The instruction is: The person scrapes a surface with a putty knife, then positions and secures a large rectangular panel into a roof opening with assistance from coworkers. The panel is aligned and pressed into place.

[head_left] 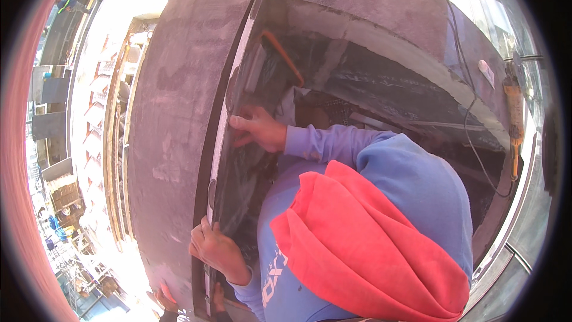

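Left hand — strip, seemingly between — right hand

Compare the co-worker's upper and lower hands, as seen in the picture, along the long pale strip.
Place: the upper hand is about midway along the strip; the lower hand is nearer the picture's bottom.
Pose: the upper hand points its fingers toward the strip from the right; the lower hand has fingers across it.
Shared: both are bare, with blue sleeves.

Bright daylight whitens the left, beyond a grey concrete surface; glass panels line the right.
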`<state>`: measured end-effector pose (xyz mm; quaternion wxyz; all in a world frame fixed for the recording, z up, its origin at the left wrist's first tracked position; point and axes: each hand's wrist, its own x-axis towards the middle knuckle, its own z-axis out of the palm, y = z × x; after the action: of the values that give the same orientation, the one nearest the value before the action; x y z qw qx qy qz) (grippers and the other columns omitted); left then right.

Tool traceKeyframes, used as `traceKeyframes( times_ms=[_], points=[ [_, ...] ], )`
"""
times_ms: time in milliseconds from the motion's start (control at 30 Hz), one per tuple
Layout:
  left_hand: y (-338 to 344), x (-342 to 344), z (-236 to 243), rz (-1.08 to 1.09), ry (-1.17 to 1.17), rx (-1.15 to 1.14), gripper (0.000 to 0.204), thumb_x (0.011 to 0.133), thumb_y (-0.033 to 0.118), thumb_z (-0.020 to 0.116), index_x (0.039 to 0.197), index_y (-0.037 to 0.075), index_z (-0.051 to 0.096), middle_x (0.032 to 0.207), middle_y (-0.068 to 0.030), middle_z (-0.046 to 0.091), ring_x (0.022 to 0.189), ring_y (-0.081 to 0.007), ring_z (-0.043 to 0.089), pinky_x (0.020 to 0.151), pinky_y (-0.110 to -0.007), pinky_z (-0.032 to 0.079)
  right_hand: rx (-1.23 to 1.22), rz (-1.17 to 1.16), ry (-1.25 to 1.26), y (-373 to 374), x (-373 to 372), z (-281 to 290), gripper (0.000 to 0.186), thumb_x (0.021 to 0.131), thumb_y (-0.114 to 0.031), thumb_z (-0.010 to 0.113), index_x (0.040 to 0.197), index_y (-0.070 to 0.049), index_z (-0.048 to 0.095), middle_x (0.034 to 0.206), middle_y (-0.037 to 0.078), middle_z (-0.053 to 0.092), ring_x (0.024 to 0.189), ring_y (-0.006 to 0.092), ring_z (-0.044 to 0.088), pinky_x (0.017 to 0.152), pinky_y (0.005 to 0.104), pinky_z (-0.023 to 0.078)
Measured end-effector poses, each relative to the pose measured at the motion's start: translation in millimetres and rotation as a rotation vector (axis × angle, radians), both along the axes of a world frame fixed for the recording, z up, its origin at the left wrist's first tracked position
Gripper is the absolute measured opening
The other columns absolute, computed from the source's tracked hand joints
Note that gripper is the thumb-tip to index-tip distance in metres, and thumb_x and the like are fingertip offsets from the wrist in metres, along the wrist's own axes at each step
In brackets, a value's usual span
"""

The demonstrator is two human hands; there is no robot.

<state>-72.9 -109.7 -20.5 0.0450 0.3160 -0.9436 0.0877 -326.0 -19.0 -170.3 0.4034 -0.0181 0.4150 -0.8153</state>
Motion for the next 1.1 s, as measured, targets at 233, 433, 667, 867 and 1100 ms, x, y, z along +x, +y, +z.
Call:
traceKeyframes(
  times_ms=[233,433,667,867,1100],
  points=[
    [-3,-1,-4,-0.004,0.014,-0.021,0.026,0.090,0.010,0.072,0.115,0.003,0.073,0.099,-0.0094,0.064,0.095,-0.0287,0.062,0.092,-0.043,0.043,0.043,0.039,-0.005,-5,-3,-8,0.105,0.086,-0.056,0.083,0.136,0.025,0.038,0.125,0.025,0.047,0.110,0.0308,0.061,0.082,0.0445,0.066],
    [-5,-1,-13,-0.001,0.046,-0.033,0.025,0.091,0.010,0.072,0.114,0.003,0.073,0.099,-0.0097,0.064,0.094,-0.0281,0.062,0.092,-0.042,0.043,0.037,0.012,-0.060,-8,0,-11,0.111,0.088,-0.053,0.082,0.144,0.026,0.028,0.134,0.029,0.043,0.116,0.0349,0.058,0.085,0.0481,0.065],
    [-2,-8,-12,0.044,0.028,-0.043,0.024,0.091,0.013,0.072,0.114,0.004,0.074,0.100,-0.0094,0.064,0.095,-0.0272,0.063,0.092,-0.041,0.043,-0.004,0.032,-0.086,-7,-3,-16,0.105,0.089,-0.053,0.081,0.139,0.026,0.033,0.130,0.028,0.043,0.116,0.0367,0.057,0.086,0.0496,0.065],
    [-6,-5,-18,0.035,0.040,-0.055,0.024,0.092,0.014,0.071,0.114,0.004,0.074,0.100,-0.0094,0.065,0.095,-0.0264,0.063,0.093,-0.041,0.043,0.017,0.056,-0.090,-7,-3,-16,0.105,0.092,-0.054,0.078,0.144,0.023,0.028,0.139,0.029,0.038,0.121,0.0406,0.055,0.091,0.0539,0.062],
    [-4,-14,-20,0.092,0.013,-0.073,0.023,0.094,0.016,0.072,0.113,0.006,0.075,0.101,-0.0072,0.067,0.097,-0.0253,0.064,0.092,-0.041,0.043,0.038,0.108,-0.134,-3,-13,-19,0.115,0.094,-0.063,0.069,0.158,0.014,0.014,0.161,0.031,0.020,0.135,0.0504,0.046,0.100,0.0598,0.057]
  ],
)
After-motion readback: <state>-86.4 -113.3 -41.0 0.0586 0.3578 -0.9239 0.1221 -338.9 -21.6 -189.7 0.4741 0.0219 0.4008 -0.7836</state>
